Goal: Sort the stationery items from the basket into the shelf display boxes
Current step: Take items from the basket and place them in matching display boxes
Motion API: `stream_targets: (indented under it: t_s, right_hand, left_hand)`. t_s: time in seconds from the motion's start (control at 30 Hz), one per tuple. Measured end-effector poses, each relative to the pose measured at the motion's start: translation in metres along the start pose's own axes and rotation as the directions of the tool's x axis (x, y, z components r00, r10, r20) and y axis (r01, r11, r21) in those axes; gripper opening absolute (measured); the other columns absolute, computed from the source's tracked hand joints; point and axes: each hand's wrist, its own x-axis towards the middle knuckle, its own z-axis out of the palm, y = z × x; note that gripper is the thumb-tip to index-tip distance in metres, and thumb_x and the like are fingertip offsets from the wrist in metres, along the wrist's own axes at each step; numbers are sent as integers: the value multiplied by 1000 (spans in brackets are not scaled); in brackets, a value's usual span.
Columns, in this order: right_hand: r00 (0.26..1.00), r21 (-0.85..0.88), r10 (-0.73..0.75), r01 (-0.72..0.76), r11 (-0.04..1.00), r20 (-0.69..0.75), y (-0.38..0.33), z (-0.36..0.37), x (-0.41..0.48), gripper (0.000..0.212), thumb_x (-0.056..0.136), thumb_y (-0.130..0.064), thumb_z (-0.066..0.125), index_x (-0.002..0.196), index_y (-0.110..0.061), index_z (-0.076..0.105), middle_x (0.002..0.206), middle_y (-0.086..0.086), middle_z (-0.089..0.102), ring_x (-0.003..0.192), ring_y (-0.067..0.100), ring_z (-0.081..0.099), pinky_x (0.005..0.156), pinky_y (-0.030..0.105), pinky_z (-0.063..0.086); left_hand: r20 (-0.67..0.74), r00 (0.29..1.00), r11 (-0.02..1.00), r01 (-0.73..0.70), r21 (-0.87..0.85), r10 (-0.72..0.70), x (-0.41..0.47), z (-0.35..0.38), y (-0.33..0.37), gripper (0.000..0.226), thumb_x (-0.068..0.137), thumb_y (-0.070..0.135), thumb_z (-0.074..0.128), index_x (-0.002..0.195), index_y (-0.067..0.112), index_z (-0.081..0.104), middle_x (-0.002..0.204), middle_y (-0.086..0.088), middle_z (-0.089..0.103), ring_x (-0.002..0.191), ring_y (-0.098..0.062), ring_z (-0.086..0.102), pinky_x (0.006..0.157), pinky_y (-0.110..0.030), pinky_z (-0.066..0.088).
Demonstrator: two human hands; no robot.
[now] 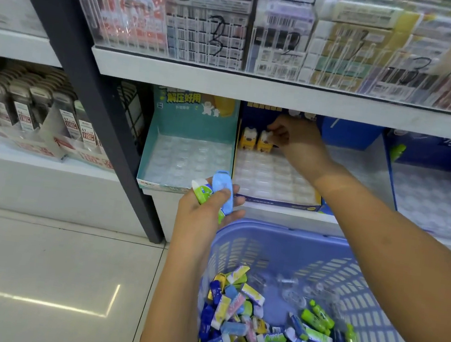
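Observation:
A purple plastic basket (276, 236) at the bottom right holds several small erasers and correction items (267, 339) in blue, green, yellow and white. My left hand (207, 211) hovers above the basket's left rim and grips a light blue item (221, 184) together with a green-and-white one (202, 192). My right hand (295, 143) reaches into the dark blue display box (272, 200) on the lower shelf, fingers pinched at the back row beside two yellow bear-shaped items (256, 140); whatever it pinches is hidden. A teal display box (161, 162) stands just to the left.
More blue display boxes (434, 159) with clear trays sit to the right on the same shelf. A dark metal post (105, 113) slants down at the left. The upper shelf (259, 88) holds stacked boxes behind clear dividers. White floor tiles (44, 276) lie at the lower left.

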Motion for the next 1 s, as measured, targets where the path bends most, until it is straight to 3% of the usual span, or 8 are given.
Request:
stream_targets:
  t_s: [0.23, 0.3, 0.4, 0.5, 0.57, 0.67, 0.87, 1.0]
  right_hand:
    - [999, -250, 44, -36, 968, 24, -17, -4, -8, 41, 90, -13, 59, 130, -13, 53, 126, 12, 57, 114, 26, 53, 90, 26, 40]
    - [998, -34, 38, -40, 999, -47, -25, -7, -28, 39, 87, -6, 60, 124, -15, 56, 112, 7, 61, 104, 23, 58, 88, 30, 45]
    - [953, 556, -77, -105, 825, 293, -35, -23, -65, 41, 85, 3, 60, 116, -22, 61, 106, 0, 65, 96, 13, 64, 85, 24, 51]
    - [840, 670, -305, -89, 737, 448, -39, -38, -98, 49, 84, 1, 64, 128, -21, 55, 127, 0, 60, 117, 13, 57, 94, 24, 49]
    - [878, 582, -307, 40, 812, 368, -43, -46, -111, 44, 83, -7, 69, 121, -27, 60, 129, -8, 58, 120, 5, 53, 97, 26, 47]
    - [904, 177, -397, 369, 912, 158, -52, -53, -123, 32, 81, -22, 73, 111, -31, 67, 122, -13, 61, 112, -2, 50, 96, 20, 40]
    - [791, -328, -572, 610, 721, 216, -74, -38, -125, 38, 92, -37, 57, 127, -23, 56, 118, -3, 57, 108, 18, 48, 87, 25, 38]
    - [820, -257, -539, 573, 779, 194, -86, -30, -108, 33, 93, -28, 56, 123, -14, 57, 117, 5, 58, 104, 23, 55, 82, 32, 44]
  left_hand:
    - [42, 999, 996, 20, -91, -17, -2, 2, 1, 17, 94, 2, 53, 104, 13, 63, 97, -9, 68, 88, -19, 72, 71, -27, 59]
    - [64, 997, 991, 39, -127, -31, -4, 1, 3, 13, 94, 4, 54, 104, 8, 62, 97, -10, 69, 90, -22, 72, 70, -28, 59]
    - [139, 987, 977, 101, -189, -75, -8, 1, 6, 17, 93, 7, 55, 107, 1, 62, 98, -15, 70, 90, -25, 71, 69, -27, 58]
    - [228, 962, 961, 195, -197, -149, -14, 4, 10, 24, 91, 11, 57, 111, -3, 62, 88, -15, 73, 81, -21, 72, 64, -23, 57]
    - [223, 959, 957, 219, -192, -175, -18, 8, 11, 25, 91, 10, 57, 111, -5, 61, 84, -14, 73, 76, -20, 72, 62, -23, 57]
    - [157, 977, 980, 163, -111, -144, -19, 11, 11, 24, 94, 9, 55, 114, -4, 60, 91, -13, 74, 78, -20, 72, 65, -28, 59]
    - [48, 999, 1000, 9, -8, -8, -20, 10, 17, 20, 96, 10, 51, 90, 11, 70, 78, -3, 75, 75, -13, 72, 63, -24, 58]
    - [37, 998, 992, -47, -118, 51, -14, 0, 25, 21, 98, 14, 49, 97, 8, 68, 83, -9, 75, 78, -19, 73, 66, -27, 59]
